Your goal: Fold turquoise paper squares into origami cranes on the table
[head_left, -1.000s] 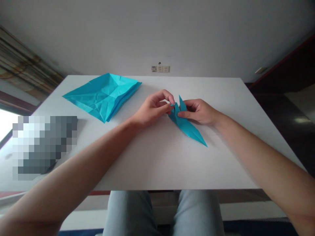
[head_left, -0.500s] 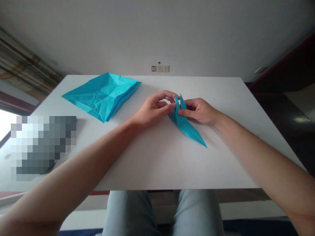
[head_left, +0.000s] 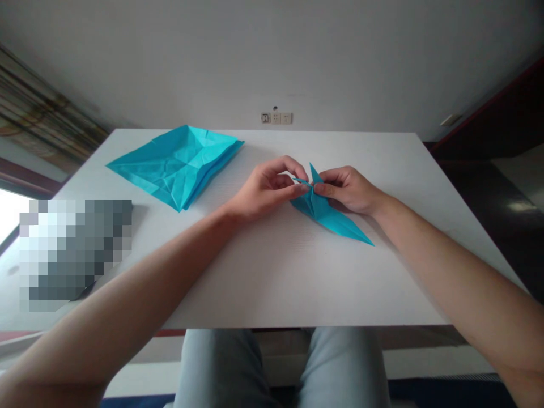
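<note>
Two hands pinch a small folded paper (head_left: 340, 220), blue, to the right of the large creased paper (head_left: 170, 161) on the bench (head_left: 255, 277).
The left hand (head_left: 266, 187), nearer that large creased paper, has thumb and forefinger clamped on a narrow point; the right hand (head_left: 351, 188), farther from it, grips the folds beside another, upright point. A pixelated object (head_left: 76, 249) sits on the large creased paper's near-left side.

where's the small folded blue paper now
In the head view, the small folded blue paper is just right of centre, held by the left hand and right hand, with the larger blue sheet to its left on the white table.
</note>
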Demonstrator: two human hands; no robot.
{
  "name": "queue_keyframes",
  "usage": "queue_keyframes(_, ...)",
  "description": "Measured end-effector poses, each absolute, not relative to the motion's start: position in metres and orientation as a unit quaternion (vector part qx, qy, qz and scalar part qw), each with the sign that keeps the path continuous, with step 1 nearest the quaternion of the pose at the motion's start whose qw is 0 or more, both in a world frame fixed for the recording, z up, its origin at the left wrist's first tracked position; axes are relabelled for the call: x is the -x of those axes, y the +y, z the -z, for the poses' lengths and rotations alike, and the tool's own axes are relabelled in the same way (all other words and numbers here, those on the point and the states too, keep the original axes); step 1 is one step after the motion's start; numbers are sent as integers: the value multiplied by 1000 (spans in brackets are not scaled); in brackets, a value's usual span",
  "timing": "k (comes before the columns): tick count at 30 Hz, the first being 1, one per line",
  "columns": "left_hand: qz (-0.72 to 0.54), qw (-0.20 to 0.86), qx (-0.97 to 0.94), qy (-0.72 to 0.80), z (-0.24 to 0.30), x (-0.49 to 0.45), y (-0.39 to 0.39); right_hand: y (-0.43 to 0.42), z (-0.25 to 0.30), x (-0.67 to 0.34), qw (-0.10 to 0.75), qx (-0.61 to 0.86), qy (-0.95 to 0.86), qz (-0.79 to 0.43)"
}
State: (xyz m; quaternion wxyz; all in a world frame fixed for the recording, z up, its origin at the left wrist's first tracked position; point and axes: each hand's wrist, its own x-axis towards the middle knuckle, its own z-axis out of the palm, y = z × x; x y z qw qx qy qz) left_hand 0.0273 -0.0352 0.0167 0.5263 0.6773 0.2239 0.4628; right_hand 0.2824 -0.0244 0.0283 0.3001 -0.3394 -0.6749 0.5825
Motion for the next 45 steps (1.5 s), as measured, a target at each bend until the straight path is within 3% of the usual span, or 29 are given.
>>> queue_keyframes(13, -529, 452, -669, 260, -15, -30, -33, -27, -31, -279, 319, 345, -676, -567)
queue_keyframes(26, -512, 459, -688, 233, -14, -27, -34, -27, -32, -278, 313, 331, -668, -589)
queue_keyframes(35, -496, 479, -688, 229, -12, -29, -33, -26, -31, -274, 359, 310, -663, -579)
queue_keyframes(45, -492, 412, -723, 257, -18, -28, -37, -27, -29, -273, 357, 325, -651, -585)
